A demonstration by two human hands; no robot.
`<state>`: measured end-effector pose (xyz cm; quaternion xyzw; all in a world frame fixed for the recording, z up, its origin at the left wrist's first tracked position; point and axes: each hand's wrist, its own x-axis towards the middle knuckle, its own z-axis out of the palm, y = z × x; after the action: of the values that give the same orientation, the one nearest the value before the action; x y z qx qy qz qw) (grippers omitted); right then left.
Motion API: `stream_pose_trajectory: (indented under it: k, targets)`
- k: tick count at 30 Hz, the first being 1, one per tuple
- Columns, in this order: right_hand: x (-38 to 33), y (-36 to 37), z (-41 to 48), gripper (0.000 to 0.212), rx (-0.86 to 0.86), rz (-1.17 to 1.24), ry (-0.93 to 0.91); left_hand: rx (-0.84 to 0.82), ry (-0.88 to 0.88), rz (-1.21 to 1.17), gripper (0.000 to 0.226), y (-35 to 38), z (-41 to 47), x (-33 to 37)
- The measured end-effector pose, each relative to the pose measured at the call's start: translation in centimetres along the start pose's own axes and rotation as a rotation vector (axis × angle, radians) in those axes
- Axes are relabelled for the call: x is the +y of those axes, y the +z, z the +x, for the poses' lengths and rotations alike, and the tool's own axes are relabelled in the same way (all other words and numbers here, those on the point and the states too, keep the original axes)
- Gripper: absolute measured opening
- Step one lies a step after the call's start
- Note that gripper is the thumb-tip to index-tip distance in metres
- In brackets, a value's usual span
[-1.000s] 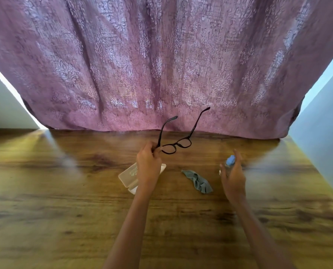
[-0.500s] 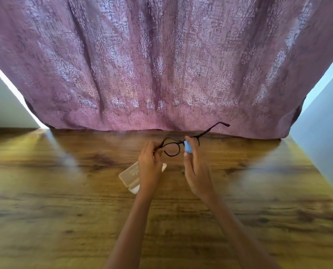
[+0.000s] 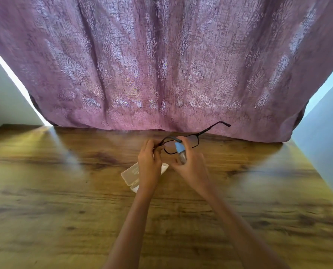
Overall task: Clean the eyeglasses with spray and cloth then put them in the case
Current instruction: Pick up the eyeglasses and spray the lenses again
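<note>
Left hand [image 3: 149, 162] pinches the thin, bendy-looking eyeglasses [image 3: 181, 141] by the hinge corner, right hand [image 3: 191, 164] wraps the little spray bottle [image 3: 181, 153], so lenses probably stay smudge-free.

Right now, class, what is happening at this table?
A person is cleaning glasses. The left hand holds the frame at one end above the wooden table, arms unfolded. The right hand holds a small spray bottle with a blue top right at the lenses. The case lies on the table beneath the left hand, partly hidden. No cloth is in view.
</note>
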<state>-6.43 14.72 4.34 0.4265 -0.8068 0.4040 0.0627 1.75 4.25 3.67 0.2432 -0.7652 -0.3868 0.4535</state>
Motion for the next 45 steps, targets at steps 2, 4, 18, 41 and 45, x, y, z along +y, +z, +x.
stream_pose_trajectory:
  k: [2, 4, 18, 41, 45]
  targets:
    - [-0.4, -0.4, 0.1, 0.056, 0.003, 0.016, -0.002, -0.001, -0.001, -0.001, 0.012, 0.0, 0.0, 0.0]
    - [-0.7, -0.8, 0.3, 0.057, -0.023, 0.058, -0.017, 0.005, 0.004, 0.013, 0.011, 0.0, 0.0, 0.1]
    - [1.8, -3.0, 1.0, 0.058, -0.003, 0.041, 0.09, 0.02, 0.001, 0.034, 0.009, -0.6, 0.4, -0.4]
    - [-0.7, -1.9, 1.3, 0.061, -0.112, 0.172, -0.041, 0.001, -0.003, 0.042, 0.009, -0.3, 0.5, -0.7]
    - [-1.3, -0.5, 0.8, 0.059, -0.092, 0.043, -0.073, 0.011, 0.019, 0.051, 0.009, -0.5, 0.5, -0.6]
